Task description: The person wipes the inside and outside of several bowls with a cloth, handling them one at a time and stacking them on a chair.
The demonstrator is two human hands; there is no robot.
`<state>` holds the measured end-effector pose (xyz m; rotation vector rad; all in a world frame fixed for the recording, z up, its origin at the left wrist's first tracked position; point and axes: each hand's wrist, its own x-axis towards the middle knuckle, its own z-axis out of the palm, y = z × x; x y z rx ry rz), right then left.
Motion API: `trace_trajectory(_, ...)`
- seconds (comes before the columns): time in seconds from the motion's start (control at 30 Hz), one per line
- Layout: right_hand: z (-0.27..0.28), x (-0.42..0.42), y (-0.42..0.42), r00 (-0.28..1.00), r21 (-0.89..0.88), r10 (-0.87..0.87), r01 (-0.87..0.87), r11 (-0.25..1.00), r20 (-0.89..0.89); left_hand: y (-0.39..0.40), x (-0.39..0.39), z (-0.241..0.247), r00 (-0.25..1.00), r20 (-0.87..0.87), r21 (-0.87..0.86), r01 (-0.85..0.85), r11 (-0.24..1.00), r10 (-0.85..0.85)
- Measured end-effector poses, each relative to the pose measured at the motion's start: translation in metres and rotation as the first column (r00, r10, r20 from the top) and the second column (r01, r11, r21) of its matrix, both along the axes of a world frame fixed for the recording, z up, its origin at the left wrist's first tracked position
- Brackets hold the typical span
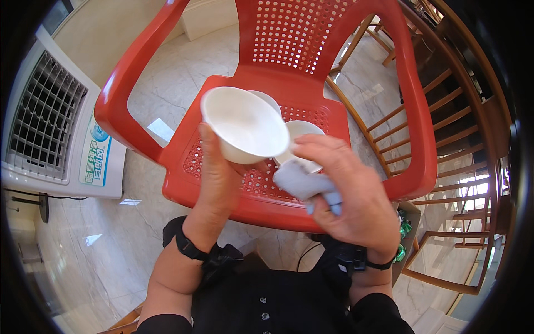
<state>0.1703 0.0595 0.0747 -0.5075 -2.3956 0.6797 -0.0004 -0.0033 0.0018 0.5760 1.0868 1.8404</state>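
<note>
A white bowl (246,121) is tilted in my left hand (219,175), thumb on its outer wall near the rim and the other fingers beneath it. To its right, my right hand (350,188) grips a bunched pale blue cloth (302,181); that hand is slightly blurred. Another white bowl (306,128) is partly hidden behind my right hand and the cloth. Behind the held bowl shows the rim of a further white bowl (267,100). Below them all is the perforated seat of a red plastic armchair (260,217).
A white air cooler (100,167) with a dark grille stands at the left. Wooden chairs with slatted parts (442,125) are on the right, near a box (411,234) holding green shiny items. A cable lies on the marble-patterned floor (91,250).
</note>
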Motion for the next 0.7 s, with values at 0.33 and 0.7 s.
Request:
trace_trajectory(0.33,-0.030,0.008,0.020,0.933,0.206,-0.162,0.099,0.974,0.321,0.022,-0.017,-0.019,0.348,-0.937,-0.028,-0.180,0.983,0.037)
trace_trajectory(0.7,0.007,0.034,0.020,0.974,0.084,-0.156,0.144,0.986,0.167,0.037,-0.027,-0.045,-0.381,-0.886,-0.160,-0.283,0.946,-0.264)
